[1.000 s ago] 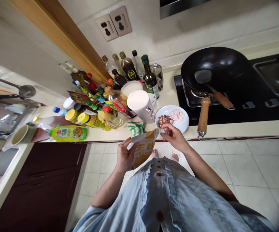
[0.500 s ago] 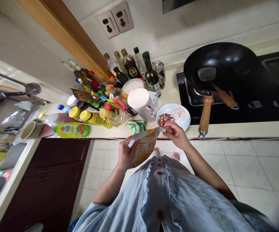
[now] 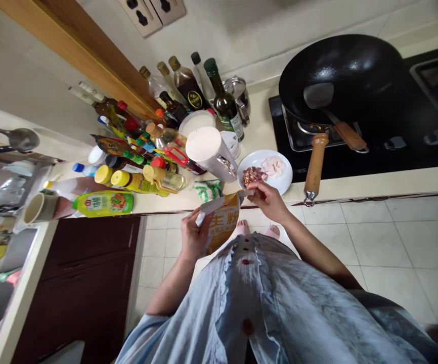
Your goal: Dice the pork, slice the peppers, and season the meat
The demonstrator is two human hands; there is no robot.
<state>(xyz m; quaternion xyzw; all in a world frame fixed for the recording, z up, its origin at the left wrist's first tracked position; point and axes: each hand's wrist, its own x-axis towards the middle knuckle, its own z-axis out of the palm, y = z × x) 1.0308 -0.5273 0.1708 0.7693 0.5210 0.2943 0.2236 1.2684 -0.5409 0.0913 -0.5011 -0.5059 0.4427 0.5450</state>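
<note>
A yellow-brown starch bag (image 3: 223, 225) with white printing is held in front of my body, just off the counter's edge. My left hand (image 3: 194, 235) is closed on its left side, with the thumb on the front. At the bag's upper right corner, my right hand (image 3: 269, 201) pinches the top edge between thumb and fingers. What is inside the bag is hidden. Beyond my right hand lies a white plate (image 3: 285, 181) with two piles on it: reddish-brown chopped meat (image 3: 253, 175) and pale pink meat (image 3: 273, 166).
A black wok (image 3: 355, 76) with a spatula (image 3: 319, 96) in it stands on the gas hob (image 3: 378, 156); its wooden handle (image 3: 315, 164) juts over the counter's edge. Left of the plate are a white canister (image 3: 206, 149), a green-striped cloth (image 3: 207, 190) and many seasoning bottles (image 3: 143, 182).
The view has shifted, so the counter things appear higher and farther left. Both hands keep their grip on the bag; the pose is nearly the same.
</note>
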